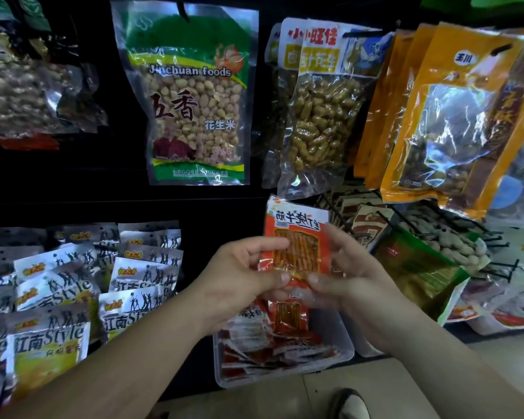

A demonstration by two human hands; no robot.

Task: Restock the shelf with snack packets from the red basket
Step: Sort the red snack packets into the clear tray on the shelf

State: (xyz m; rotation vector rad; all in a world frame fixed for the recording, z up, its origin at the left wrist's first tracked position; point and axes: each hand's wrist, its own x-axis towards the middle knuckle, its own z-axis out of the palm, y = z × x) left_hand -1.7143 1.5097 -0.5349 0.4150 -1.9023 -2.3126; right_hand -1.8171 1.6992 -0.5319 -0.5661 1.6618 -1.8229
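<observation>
Gripping: both hands pinched one red packet (pixel 297 243) between them, held upright in front of the rack.
Left hand (pixel 242 276): thumb pressed on the packet's lower front, fingers curled behind its left edge; closed on the packet.
Right hand (pixel 354 279): thumb on the lower front beside the left thumb, fingers wrapped round the right edge; also closed on the packet.
Packet: print read upside down to the camera, clear window showing orange strips; film looked thin and slick.
Tray (pixel 345 343): clear plastic, directly below the hands, already loaded with matching red packets lying loose and overlapping.
Basket: red basket not in view; could not tell where it stood.
Neighbours: silver packets (pixel 52 337) stacked to the left; peanut bag (pixel 194 95) hung above; orange bags (pixel 454 116) hung at upper right; wire rack (pixel 421 225) to the right with other stock.
Step (judged): packet being straightened for placing into the tray; task looked partway, tray part-filled.
Risk 1: packet going in inverted or face down, since the print was upside down as held.
Risk 2: slip from the thumbs, as both pinched only the lower edge of glossy film.
Risk 3: loose pile in the tray sliding or spilling over the front wall if the packet were dropped on top.
Risk 4: knuckles brushing the hanging bags just above on lifting.
</observation>
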